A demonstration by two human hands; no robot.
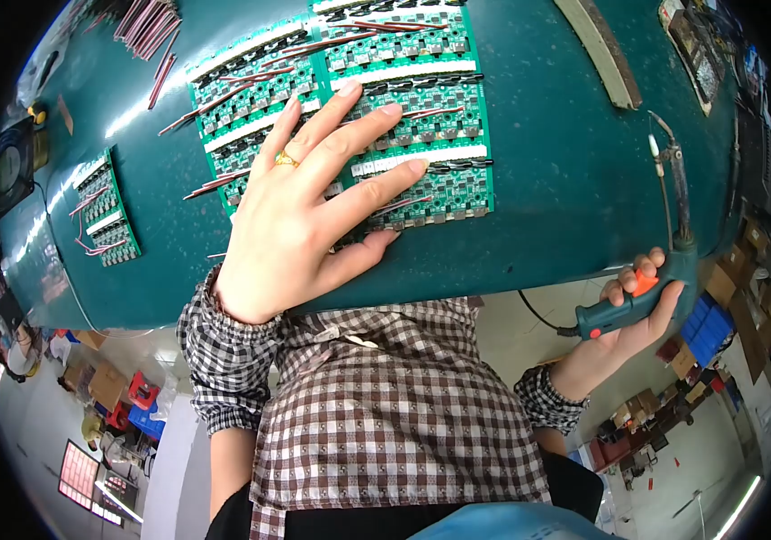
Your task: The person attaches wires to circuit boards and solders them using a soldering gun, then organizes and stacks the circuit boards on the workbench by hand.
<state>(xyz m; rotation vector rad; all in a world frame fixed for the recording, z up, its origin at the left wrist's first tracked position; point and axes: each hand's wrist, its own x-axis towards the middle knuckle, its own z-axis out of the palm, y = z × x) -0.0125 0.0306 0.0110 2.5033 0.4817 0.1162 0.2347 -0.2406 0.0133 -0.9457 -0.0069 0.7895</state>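
Note:
My left hand (300, 202) lies spread over a large panel of green circuit boards (444, 184), its fingertips touching the boards. White connector rows, black parts and red-and-black wires run across the panel; some of it is hidden beneath the hand. My right hand (642, 301) is wrapped around the dark green handle of a pistol-shaped soldering gun (678, 270) with an orange trigger. Its metal barrel and thin feed tube point away from me over the right side of the table, apart from the boards. A cord leaves the back of the handle.
A smaller circuit board panel (108, 211) lies on the green table (565, 189) at the left. Bundles of wires (147, 27) are at the far left. A long bar (600, 54) lies at the far right. A small fan-like black device (15, 162) stands on the left edge.

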